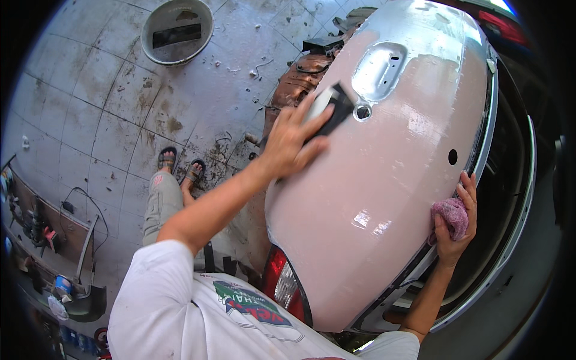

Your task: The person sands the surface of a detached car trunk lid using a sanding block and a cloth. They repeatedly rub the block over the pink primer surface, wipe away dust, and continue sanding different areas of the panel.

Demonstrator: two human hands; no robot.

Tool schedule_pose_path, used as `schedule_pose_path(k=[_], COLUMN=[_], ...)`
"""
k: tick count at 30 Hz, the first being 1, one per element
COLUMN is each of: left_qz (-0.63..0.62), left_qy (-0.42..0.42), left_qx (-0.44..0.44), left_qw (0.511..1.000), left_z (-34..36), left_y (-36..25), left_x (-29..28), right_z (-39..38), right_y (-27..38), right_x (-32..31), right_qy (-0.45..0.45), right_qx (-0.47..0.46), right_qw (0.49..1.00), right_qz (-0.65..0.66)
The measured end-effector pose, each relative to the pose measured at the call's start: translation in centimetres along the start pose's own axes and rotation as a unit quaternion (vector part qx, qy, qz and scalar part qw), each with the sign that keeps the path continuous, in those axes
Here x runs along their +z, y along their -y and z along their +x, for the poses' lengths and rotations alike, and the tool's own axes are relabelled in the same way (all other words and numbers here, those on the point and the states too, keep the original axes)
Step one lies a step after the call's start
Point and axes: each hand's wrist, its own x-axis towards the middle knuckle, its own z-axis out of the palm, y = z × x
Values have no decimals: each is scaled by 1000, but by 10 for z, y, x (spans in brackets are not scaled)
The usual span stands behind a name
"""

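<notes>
A car's tailgate panel (378, 180), coated in smooth, wet-looking pinkish primer, spans the middle and right. My left hand (287, 143) is closed around a pale sanding block (320, 103) wrapped in black sandpaper (339, 114), which rests on the panel's left side. Just beyond it are a small round hole (362, 112) and a bare-metal recess (379, 71). At the panel's right edge my right hand (461, 231) grips a crumpled pink cloth (450, 217), its fingertips near the window opening's rim. A dark round hole (453, 157) lies a little farther away.
A grey bucket (146, 43) holding a dark flat object stands on the dirty tiled floor (90, 96) at the far left. Near me is a red and clear tail light (283, 282). A detached bumper (75, 225) with small items lies at the lower left.
</notes>
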Motion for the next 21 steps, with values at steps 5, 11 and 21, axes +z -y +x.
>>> schedule_pose_path(k=[5,11,21], left_qz=[-30,-42,-37], left_qy=[49,5,116], left_qx=[-18,53,-44], left_qw=[998,998,992], left_z=[-71,173,17], left_y=[-20,75,11], left_x=[-20,39,-13], right_z=[25,74,76], right_y=[-19,-37,-33], right_x=[-8,-11,-12], right_qy=[24,11,44], right_qx=[1,16,32], right_qw=[1000,1000,996], right_qz=[12,12,-73])
